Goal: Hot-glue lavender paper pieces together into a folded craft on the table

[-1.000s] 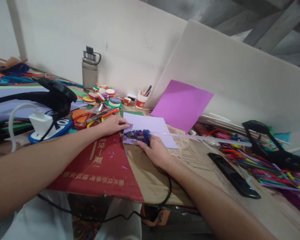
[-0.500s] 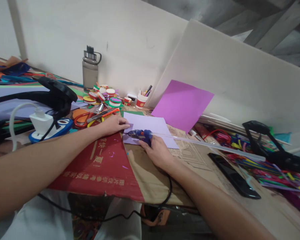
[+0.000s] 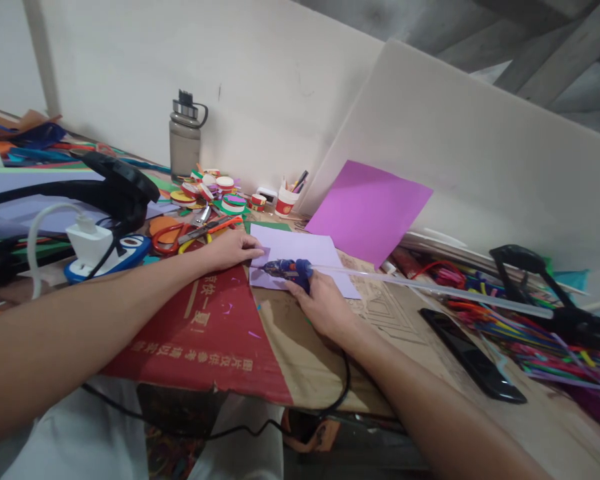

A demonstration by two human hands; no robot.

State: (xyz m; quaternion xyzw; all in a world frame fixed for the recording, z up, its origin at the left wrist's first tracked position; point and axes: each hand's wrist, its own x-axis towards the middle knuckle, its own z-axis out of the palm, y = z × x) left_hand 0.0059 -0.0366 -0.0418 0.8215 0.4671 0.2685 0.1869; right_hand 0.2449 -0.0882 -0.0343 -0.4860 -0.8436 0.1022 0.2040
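My right hand (image 3: 325, 300) is wrapped round the handle of a blue hot glue gun (image 3: 296, 269). Its nozzle points left, low over the left part of a lilac sheet of paper (image 3: 315, 247). A long clear glue stick (image 3: 430, 290) juts out of the gun's back toward the right. At the sheet's left edge, my left hand (image 3: 235, 248) has its fingers pressed together on the paper, thumb and fingertips close to the nozzle. Whether a separate small piece lies under those fingertips is hard to make out.
Scissors (image 3: 173, 239) and paper rolls (image 3: 225, 187) lie behind my left hand. A bottle (image 3: 185, 140), a pen cup (image 3: 286, 200) and a purple sheet (image 3: 370, 207) stand at the back. Rightward are a phone (image 3: 473, 353) and pipe cleaners (image 3: 510, 320). The gun's cord (image 3: 347, 380) hangs over the front edge.
The glue gun and my right hand have shifted slightly to the right over the sheet. My left hand stays at the sheet's left edge. The whole view has moved a little.
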